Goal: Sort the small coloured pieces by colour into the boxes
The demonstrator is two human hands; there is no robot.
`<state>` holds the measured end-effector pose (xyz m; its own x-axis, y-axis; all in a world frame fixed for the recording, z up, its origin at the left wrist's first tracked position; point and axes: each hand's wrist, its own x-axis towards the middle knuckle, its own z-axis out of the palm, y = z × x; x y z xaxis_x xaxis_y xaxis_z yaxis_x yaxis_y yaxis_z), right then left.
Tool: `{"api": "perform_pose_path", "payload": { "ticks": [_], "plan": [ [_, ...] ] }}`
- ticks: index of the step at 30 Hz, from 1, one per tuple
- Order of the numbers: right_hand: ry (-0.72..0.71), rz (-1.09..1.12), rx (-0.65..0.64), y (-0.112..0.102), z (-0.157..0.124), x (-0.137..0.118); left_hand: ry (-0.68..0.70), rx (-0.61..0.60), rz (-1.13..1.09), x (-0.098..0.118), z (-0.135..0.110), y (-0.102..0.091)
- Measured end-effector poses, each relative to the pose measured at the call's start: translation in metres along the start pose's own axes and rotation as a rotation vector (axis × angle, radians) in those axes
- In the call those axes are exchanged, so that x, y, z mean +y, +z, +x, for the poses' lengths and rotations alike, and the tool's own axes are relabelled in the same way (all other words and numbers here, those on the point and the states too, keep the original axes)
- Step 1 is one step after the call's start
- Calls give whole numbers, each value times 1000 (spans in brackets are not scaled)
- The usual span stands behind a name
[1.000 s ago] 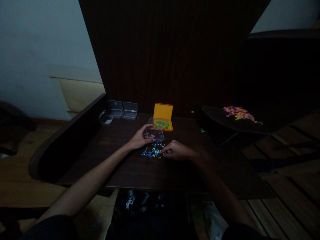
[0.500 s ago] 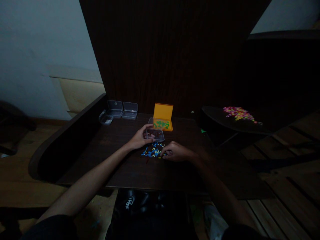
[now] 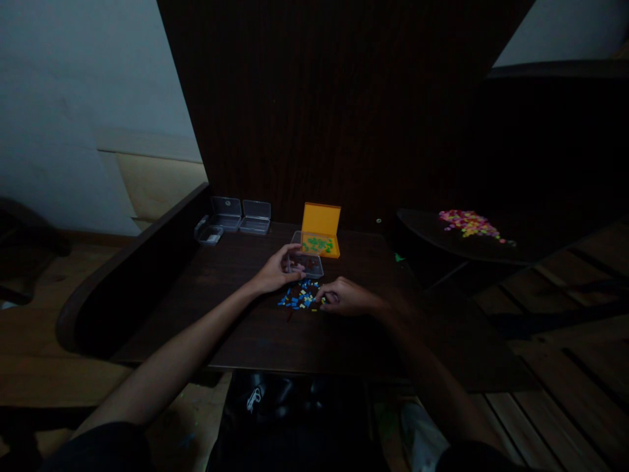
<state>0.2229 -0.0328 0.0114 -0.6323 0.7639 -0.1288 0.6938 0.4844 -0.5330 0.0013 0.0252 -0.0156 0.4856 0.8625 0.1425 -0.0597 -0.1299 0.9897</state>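
Note:
On a dark wooden table (image 3: 255, 328) lies a small heap of blue, yellow and dark pieces (image 3: 299, 297). My left hand (image 3: 273, 271) grips the near left corner of a clear plastic box (image 3: 307, 263) just behind the heap. My right hand (image 3: 346, 298) rests at the heap's right edge, its fingers curled in a pinch among the pieces; what they hold is too small to make out. An open orange box (image 3: 320, 233) with green pieces in it stands behind the clear box.
Clear lidded boxes (image 3: 240, 216) sit at the table's far left corner beside a raised dark rim (image 3: 132, 262). A pile of pink and yellow pieces (image 3: 469, 223) lies on a dark surface at the right. A dark panel rises behind the table.
My right hand has shifted slightly left along the heap's edge and curled tighter. My left hand has stayed on the clear box.

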Motion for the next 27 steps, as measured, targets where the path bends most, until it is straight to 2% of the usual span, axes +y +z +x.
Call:
{"api": "perform_pose_path", "payload": {
  "ticks": [27],
  "plan": [
    [-34,-24,35,-1,-2,0,-1,-5,-13,-3,1,-1]
  ]
}}
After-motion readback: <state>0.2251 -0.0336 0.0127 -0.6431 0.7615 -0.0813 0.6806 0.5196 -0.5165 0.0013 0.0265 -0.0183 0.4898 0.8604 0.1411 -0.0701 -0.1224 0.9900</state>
